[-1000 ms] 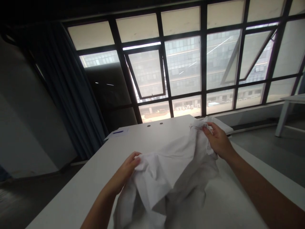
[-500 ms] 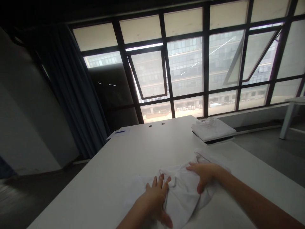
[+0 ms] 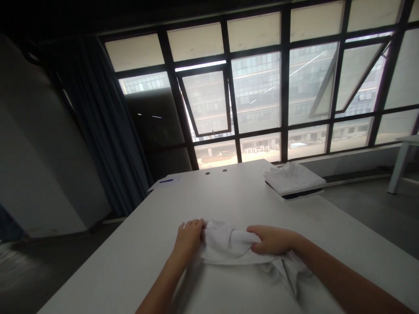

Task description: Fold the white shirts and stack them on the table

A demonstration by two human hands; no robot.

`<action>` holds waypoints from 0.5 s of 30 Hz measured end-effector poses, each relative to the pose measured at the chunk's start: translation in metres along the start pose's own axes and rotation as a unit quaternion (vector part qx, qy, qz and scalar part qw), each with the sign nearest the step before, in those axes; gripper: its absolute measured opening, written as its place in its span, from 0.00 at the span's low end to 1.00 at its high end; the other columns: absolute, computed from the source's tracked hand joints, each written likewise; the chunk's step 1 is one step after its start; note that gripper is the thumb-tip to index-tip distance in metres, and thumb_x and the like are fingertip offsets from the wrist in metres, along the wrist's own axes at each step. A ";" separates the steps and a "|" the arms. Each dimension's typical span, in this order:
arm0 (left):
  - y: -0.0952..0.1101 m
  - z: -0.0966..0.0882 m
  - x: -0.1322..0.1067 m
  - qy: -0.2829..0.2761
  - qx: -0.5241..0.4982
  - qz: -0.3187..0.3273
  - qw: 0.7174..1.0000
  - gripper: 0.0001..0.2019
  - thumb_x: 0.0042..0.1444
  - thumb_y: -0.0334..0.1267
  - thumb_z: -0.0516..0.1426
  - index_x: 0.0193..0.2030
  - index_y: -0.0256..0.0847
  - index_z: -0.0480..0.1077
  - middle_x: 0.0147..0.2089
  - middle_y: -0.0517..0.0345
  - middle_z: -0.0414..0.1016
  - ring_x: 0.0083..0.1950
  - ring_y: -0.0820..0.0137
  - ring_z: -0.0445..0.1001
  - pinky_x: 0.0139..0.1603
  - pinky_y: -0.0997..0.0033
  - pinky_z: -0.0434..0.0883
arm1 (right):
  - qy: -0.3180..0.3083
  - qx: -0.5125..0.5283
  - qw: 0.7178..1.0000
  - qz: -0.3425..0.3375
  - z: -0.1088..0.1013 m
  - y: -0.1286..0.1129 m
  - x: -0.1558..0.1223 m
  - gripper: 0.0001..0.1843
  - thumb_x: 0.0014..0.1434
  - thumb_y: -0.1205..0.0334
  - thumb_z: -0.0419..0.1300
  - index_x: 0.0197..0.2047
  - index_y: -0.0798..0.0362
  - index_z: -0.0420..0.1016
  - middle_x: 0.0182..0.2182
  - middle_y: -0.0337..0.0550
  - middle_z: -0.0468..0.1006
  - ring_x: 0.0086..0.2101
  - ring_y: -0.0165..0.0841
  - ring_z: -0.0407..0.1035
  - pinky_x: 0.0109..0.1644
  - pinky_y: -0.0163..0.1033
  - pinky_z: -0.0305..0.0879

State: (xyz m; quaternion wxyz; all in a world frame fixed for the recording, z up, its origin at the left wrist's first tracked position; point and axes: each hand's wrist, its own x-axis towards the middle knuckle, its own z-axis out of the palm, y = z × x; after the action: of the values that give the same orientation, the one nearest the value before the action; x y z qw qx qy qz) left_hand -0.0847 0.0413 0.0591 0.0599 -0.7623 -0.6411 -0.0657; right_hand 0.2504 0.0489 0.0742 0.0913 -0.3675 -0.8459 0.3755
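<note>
White tabletop (image 3: 124, 266), white garment (image 3: 238, 288) cut off below

White desk (image 3: 131, 270), long side running away from view. Far right corner: folded white cloth stack (image 3: 293, 179), dark layer (image 3: 294, 196) beneath it. Far left corner: paper sheet (image 3: 170, 182) with blue pen (image 3: 166, 180) on it. Near far edge: two dark round holes (image 3: 216, 171). Near edge, centre: white shirt (image 3: 238, 279), partly folded.

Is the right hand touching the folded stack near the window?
No, the right hand is on the white cloth, apart from the folded stack.
</note>
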 end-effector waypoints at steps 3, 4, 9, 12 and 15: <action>-0.010 -0.004 0.001 0.064 0.054 -0.050 0.995 0.19 0.63 0.27 0.44 0.54 0.45 0.68 0.59 0.48 0.70 0.58 0.57 0.68 0.56 0.56 0.62 | -0.067 0.154 0.986 -0.015 0.003 -0.011 -0.001 0.30 0.52 0.56 0.66 0.59 0.47 0.69 0.52 0.41 0.76 0.49 0.39 0.71 0.51 0.40 0.65; -0.012 -0.005 -0.001 0.057 0.068 -0.071 0.994 0.18 0.63 0.29 0.45 0.55 0.45 0.68 0.59 0.46 0.70 0.58 0.56 0.69 0.53 0.57 0.64 | -0.084 0.203 0.976 -0.006 0.009 -0.012 0.001 0.34 0.52 0.56 0.67 0.62 0.46 0.66 0.51 0.40 0.77 0.48 0.38 0.71 0.49 0.39 0.66; 0.002 -0.017 -0.020 -0.115 0.016 -0.115 0.987 0.25 0.67 0.48 0.45 0.66 0.39 0.61 0.51 0.38 0.76 0.50 0.50 0.76 0.47 0.54 0.69 | -0.006 0.323 0.945 0.048 0.075 -0.014 0.025 0.31 0.55 0.63 0.62 0.62 0.47 0.62 0.40 0.38 0.79 0.36 0.34 0.73 0.40 0.38 0.67; 0.027 -0.019 -0.030 -0.170 -0.042 -0.061 0.983 0.40 0.64 0.61 0.45 0.75 0.39 0.42 0.49 0.37 0.79 0.51 0.47 0.77 0.49 0.51 0.69 | 0.054 0.310 0.949 -0.025 0.109 -0.025 0.033 0.24 0.58 0.63 0.61 0.58 0.49 0.68 0.46 0.41 0.78 0.47 0.37 0.71 0.50 0.41 0.67; 0.046 -0.006 -0.032 -0.212 -0.043 -0.045 0.975 0.44 0.61 0.65 0.46 0.76 0.44 0.36 0.56 0.32 0.74 0.54 0.42 0.76 0.52 0.45 0.68 | -0.112 0.293 0.947 -0.065 0.111 -0.032 0.031 0.39 0.51 0.60 0.70 0.65 0.47 0.63 0.45 0.41 0.78 0.46 0.37 0.72 0.50 0.40 0.68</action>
State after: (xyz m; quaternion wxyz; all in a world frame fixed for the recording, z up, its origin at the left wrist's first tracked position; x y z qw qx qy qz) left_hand -0.0454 0.0013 0.0586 -0.1133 -0.7310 -0.6696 0.0667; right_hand 0.1622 -0.0071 0.0148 0.1237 -0.2248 -0.7256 0.6386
